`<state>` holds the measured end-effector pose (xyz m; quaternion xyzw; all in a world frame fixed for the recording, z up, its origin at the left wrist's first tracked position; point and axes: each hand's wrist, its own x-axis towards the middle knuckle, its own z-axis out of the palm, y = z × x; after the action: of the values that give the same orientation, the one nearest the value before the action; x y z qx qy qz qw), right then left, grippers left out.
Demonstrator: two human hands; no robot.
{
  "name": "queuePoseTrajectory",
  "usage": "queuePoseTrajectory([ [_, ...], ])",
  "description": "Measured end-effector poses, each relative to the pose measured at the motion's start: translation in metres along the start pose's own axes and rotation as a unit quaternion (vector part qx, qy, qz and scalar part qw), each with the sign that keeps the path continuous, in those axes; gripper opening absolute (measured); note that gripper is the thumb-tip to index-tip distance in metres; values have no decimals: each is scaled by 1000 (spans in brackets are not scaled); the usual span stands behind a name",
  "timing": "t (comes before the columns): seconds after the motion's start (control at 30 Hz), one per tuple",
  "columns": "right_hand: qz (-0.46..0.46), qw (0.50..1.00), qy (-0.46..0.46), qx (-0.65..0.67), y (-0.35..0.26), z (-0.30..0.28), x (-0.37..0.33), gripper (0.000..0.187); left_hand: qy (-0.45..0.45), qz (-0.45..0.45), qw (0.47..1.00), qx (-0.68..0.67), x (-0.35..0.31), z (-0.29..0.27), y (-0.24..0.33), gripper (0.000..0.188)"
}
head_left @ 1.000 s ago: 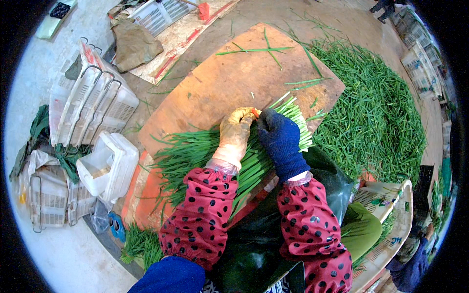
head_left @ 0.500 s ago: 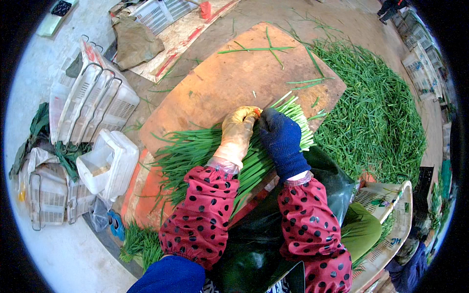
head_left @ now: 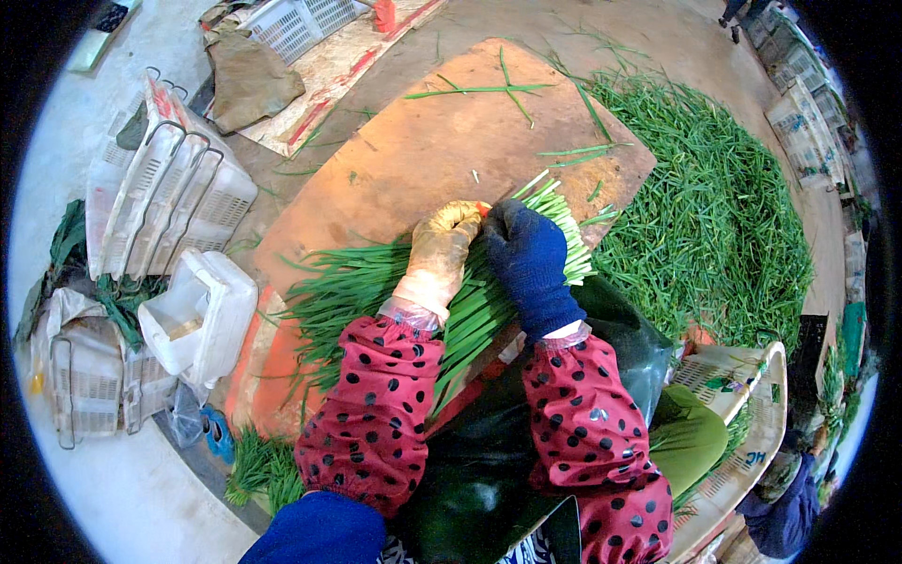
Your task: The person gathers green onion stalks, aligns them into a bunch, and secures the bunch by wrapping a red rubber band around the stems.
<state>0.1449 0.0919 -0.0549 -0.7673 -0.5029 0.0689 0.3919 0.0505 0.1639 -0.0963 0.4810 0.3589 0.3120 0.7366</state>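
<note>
A thick bunch of garlic chives (head_left: 376, 282) lies across the near part of a worn wooden board (head_left: 376, 179), leaves to the left and pale cut stem ends (head_left: 556, 211) to the right. Over the bunch, my left hand (head_left: 443, 244), in a stained yellowish glove, is closed in a pinch. A small orange-red strip (head_left: 483, 209) shows at its fingertips. Right beside it, my right hand (head_left: 526, 249), in a dark blue knit glove, is closed against the bunch near the stem ends. Its fingertips are hidden, so what they grip cannot be seen.
Loose chive leaves (head_left: 498, 89) lie on the far board. A large green heap (head_left: 705, 207) is on the floor to the right. White crates (head_left: 178, 188) and a white tub (head_left: 211, 315) stand left; a cream basket (head_left: 766, 414) is near right. Another person (head_left: 785, 503) is at lower right.
The whole view has shifted slightly, so everything sits a little further left. Both hands stay closed together over the bunch, with barely any change in their pose.
</note>
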Motion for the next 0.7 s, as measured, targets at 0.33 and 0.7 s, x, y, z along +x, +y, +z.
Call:
queuePoseTrajectory([
  [0.33, 27, 999, -7, 33, 3, -1, 3, 19, -61, 21, 997, -29, 0, -5, 5, 17],
  [0.7, 26, 999, -42, 11, 0, -8, 3, 17, -28, 27, 999, 4, -5, 6, 27, 16],
])
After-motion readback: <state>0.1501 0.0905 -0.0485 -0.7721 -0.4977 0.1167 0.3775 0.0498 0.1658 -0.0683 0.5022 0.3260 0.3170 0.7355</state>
